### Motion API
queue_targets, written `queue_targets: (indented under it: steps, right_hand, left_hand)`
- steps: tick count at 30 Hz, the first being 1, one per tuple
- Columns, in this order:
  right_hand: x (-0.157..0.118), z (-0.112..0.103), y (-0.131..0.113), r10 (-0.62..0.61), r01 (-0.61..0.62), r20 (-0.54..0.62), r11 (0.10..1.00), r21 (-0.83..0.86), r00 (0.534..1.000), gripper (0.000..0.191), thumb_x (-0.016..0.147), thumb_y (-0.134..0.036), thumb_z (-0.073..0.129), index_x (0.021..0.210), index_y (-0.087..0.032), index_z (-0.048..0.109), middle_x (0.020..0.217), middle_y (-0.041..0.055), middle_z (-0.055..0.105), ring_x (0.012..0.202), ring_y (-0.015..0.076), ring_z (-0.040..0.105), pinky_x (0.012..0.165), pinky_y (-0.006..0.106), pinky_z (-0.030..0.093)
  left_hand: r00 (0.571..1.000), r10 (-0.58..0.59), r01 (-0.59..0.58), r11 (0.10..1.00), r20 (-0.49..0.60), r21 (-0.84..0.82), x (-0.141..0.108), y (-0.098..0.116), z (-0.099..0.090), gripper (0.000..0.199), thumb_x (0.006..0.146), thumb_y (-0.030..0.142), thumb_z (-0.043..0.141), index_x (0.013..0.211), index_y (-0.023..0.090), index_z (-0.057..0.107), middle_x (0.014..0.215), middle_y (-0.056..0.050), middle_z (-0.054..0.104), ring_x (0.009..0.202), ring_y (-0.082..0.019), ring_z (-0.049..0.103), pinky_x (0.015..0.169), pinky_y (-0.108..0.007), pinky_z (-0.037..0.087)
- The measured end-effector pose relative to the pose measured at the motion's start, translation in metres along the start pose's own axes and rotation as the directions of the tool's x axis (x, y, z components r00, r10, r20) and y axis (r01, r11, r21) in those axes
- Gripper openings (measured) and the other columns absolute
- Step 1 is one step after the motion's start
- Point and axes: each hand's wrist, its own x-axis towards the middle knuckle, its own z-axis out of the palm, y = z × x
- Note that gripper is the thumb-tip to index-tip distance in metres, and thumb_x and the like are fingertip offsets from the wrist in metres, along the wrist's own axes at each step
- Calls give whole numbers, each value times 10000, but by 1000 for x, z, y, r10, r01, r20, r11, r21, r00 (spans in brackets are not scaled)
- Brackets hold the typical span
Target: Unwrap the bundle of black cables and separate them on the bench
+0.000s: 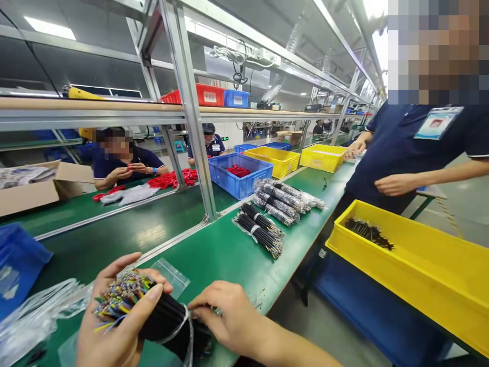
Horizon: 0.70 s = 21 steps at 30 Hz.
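A thick bundle of black cables with multicoloured wire ends lies in my left hand, whose fingers and thumb wrap round it near those ends. A white tie loops around the bundle's middle. My right hand pinches at this tie, thumb and forefinger together on the bundle's right side. Beyond the hands, two tied bundles of black cables rest on the green table. Behind them lies a stack of plastic-wrapped bundles. A small clear bag is just behind my left hand.
White ties and plastic lie at the left beside a blue bin. A yellow bin stands at the right. A blue bin holds red parts. A person stands at the right; others sit across the table.
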Motion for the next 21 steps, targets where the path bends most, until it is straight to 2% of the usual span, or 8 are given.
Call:
queue_targets:
  steps: [4, 7, 9, 12, 14, 16, 19, 21]
  right_hand:
    - [-6, -7, -5, -8, 8, -78, 1000, 0, 997, 142, 1021, -175, 547, 1116, -181, 652, 983, 42, 696, 897, 139, 661, 775, 237, 558]
    - [-17, -9, -13, -91, 94, -100, 995, 27, 991, 273, 935, -61, 553, 1127, -214, 673, 951, 40, 663, 864, 160, 616, 781, 292, 527]
    - [-25, -7, -12, -176, 177, -14, 982, 73, 984, 374, 909, -67, 645, 1228, -258, 692, 897, 9, 658, 752, 143, 574, 693, 280, 476]
    - [-33, -1, -3, -324, 324, 159, 946, 22, 933, 440, 946, -86, 645, 1364, -224, 644, 854, 7, 656, 699, 149, 552, 640, 298, 440]
    - [-36, 6, 2, -358, 364, 170, 931, -5, 918, 539, 963, -47, 573, 1482, -188, 554, 856, 21, 660, 691, 154, 553, 634, 306, 445]
    - [-35, 12, 2, -354, 361, 128, 932, -30, 926, 627, 967, -22, 539, 1569, -174, 458, 847, 29, 666, 662, 153, 543, 621, 306, 443]
    - [-27, 17, -5, -374, 381, 92, 920, -86, 923, 544, 977, -29, 551, 1509, -134, 516, 844, 50, 695, 664, 165, 588, 622, 315, 469]
    - [-22, 16, -13, -331, 331, 45, 944, 3, 943, 417, 966, -24, 584, 1365, -144, 603, 855, 53, 716, 703, 172, 654, 649, 309, 520]
  left_hand:
    - [999, 35, -32, 996, 40, -78, -5, 0, 1, 639, 660, 334, 920, 1185, 242, 567, 742, 29, 689, 623, -173, 670, 585, -249, 584]
    - [993, 105, -94, 980, 58, -174, -8, -2, 0, 623, 698, 287, 892, 1202, 232, 530, 738, 45, 674, 610, -142, 658, 613, -242, 578]
    - [992, 115, -101, 966, 46, -239, -6, -6, -2, 601, 727, 275, 862, 1212, 236, 509, 745, 52, 663, 619, -128, 656, 612, -225, 559]
    - [996, 81, -66, 952, 41, -299, 0, -11, -7, 593, 745, 264, 832, 1234, 249, 497, 773, 57, 651, 630, -122, 657, 611, -229, 554]
    - [996, 74, -55, 949, 48, -309, 2, -13, -10, 591, 749, 276, 825, 1242, 256, 500, 789, 56, 647, 635, -124, 659, 614, -240, 557]
    - [995, 76, -53, 951, 63, -305, 2, -14, -12, 589, 756, 287, 820, 1253, 257, 505, 798, 54, 643, 648, -125, 662, 638, -251, 562]
    - [993, 88, -63, 952, 73, -299, 1, -15, -13, 591, 761, 302, 819, 1259, 257, 504, 806, 50, 641, 660, -128, 665, 658, -262, 562]
    - [993, 89, -64, 954, 73, -293, 2, -16, -13, 588, 766, 306, 820, 1256, 262, 499, 812, 49, 643, 664, -134, 669, 666, -275, 564]
